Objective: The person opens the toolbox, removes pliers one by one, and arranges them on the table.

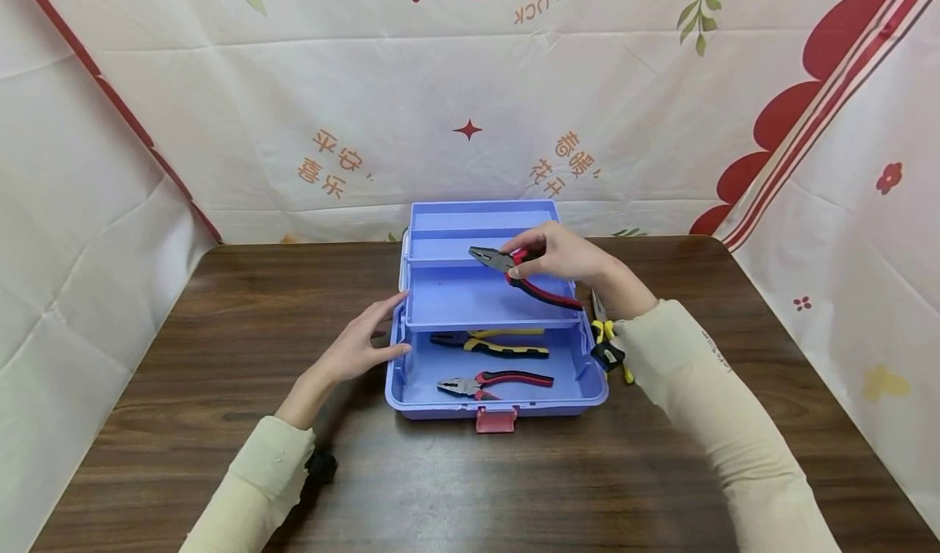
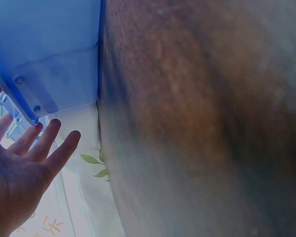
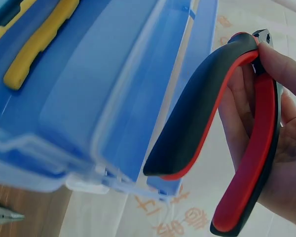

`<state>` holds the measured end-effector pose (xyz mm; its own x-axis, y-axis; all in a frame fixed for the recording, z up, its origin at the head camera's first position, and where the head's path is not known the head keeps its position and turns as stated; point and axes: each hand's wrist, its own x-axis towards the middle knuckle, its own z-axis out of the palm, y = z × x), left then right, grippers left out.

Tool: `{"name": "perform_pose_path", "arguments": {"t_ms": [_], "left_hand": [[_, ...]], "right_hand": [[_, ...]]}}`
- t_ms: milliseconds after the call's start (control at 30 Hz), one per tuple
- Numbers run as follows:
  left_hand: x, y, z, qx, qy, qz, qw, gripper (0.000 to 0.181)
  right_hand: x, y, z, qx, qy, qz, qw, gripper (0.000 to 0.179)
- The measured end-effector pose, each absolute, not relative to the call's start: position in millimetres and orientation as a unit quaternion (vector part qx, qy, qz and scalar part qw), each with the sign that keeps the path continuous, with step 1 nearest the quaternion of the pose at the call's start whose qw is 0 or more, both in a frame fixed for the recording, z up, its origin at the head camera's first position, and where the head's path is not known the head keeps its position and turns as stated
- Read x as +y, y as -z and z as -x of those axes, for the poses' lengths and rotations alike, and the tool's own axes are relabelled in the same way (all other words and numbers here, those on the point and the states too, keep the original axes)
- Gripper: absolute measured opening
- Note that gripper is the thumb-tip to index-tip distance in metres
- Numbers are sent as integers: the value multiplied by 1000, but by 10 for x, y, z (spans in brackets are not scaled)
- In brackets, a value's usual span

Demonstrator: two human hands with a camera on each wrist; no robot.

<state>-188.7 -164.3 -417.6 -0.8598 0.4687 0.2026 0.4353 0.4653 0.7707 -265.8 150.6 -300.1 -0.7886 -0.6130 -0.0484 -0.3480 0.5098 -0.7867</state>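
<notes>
In the head view my right hand point(image 1: 564, 255) pinches red-and-black pliers point(image 1: 545, 294) near the pivot, above the raised trays of a blue toolbox point(image 1: 441, 413). Their handles stand spread apart in the right wrist view. At the toolbox's left side is my left hand point(image 1: 357, 347), thumb and fingers spread along the rim. Inside the bottom compartment lie yellow-and-black pliers point(image 1: 514, 351) and, nearer the front, another pair of red-and-black pliers point(image 1: 517, 378). The left wrist view shows the left fingers point(image 2: 63, 148) extended beside the box wall.
Yellow-handled pliers point(image 1: 597, 330) with narrow jaws lie on the wooden table point(image 1: 242, 357) right of the toolbox, partly hidden by the right wrist. A pink latch point(image 1: 496, 421) hangs at the box's front. Behind the table hangs a printed white cloth point(image 1: 455, 88).
</notes>
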Motion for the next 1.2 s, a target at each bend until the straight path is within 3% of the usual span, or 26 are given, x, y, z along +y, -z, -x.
{"name": "perform_pose_path", "arguments": {"t_ms": [300, 667, 1200], "left_hand": [[-1645, 4208, 1897, 861, -440, -254, 22, 75], [-1540, 3853, 1709, 860, -444, -248, 36, 71], [-1531, 3846, 1699, 861, -444, -248, 36, 70]], "right_hand": [[1711, 2978, 2658, 860, 414, 263, 142, 35], [1951, 3003, 2651, 866, 430, 227, 122, 36], [2339, 3068, 2611, 881, 418, 187, 117, 37]]}}
